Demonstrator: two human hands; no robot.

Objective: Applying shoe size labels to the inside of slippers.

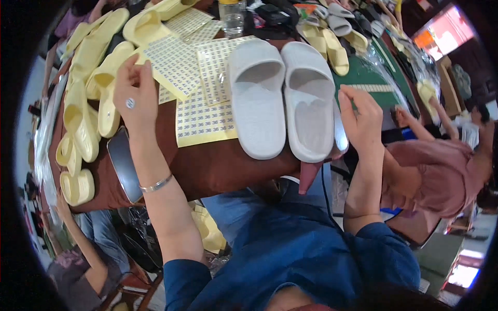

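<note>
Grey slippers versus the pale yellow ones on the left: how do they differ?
The grey slippers lie flat as one side-by-side pair between both hands; the yellow slippers are many, piled overlapping, several on edge. Grey ones look larger. Both are open-toe slides on the brown table.

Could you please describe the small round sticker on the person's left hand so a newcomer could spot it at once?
Start at the brown table with its yellow sticker sheets. The left hand is raised over them. The round sticker clings to that hand, alone and pale, off any sheet.

Grey slippers point(282, 98): matt foam w/ fine texture; sticker sheets point(199, 122): paper.
</note>
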